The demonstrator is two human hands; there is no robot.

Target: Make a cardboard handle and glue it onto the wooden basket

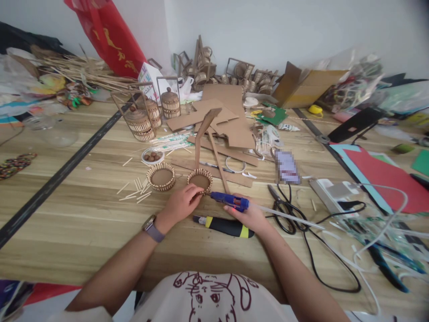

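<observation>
Head cam view, and both arms reach in from the bottom corners with the hands meeting over the middle of the counter (110, 232). Left hand (182, 203) is angled up and to the right, back of it facing up, thumb and fingers pinched narrow on the near rim of a small round basket (201, 180); can't tell if there's some tiny piece between the fingertips. That wrist looks pretty straight and has a watch (153, 227) on it. Right hand (246, 218) comes from the other side, wrapped around a blue glue gun (226, 200), held roughly level so the nozzle aims left, right by the left fingertips and the basket's near edge. Most of the grip is hidden by the palm. A pale glue stick (291, 217) pokes out the back over the forearm. Utility knife (228, 226) lies just below the gun, between the wrists. Second round basket (161, 177) sits left of the first, not touching, and black scissors (288, 213) lie off to the right.
</observation>
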